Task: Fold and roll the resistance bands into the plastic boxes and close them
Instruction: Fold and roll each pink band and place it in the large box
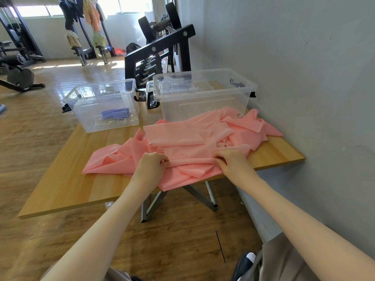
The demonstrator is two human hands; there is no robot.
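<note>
A heap of pink resistance bands (182, 142) lies crumpled across the middle and right of the wooden table (67, 179). My left hand (151, 165) and my right hand (231, 161) each pinch the near edge of one pink band, a straight fold stretched between them. Behind the heap stand two clear plastic boxes without lids on. The smaller box (101, 104) at the left holds rolled purple bands (115, 113). The larger box (203, 94) at the right has clear lids resting inside it.
A grey wall (304, 78) runs along the table's right side. A black dumbbell rack (158, 51) stands right behind the boxes. Gym machines fill the far room. The pink heap overhangs the table's near edge above the folding metal legs (154, 205).
</note>
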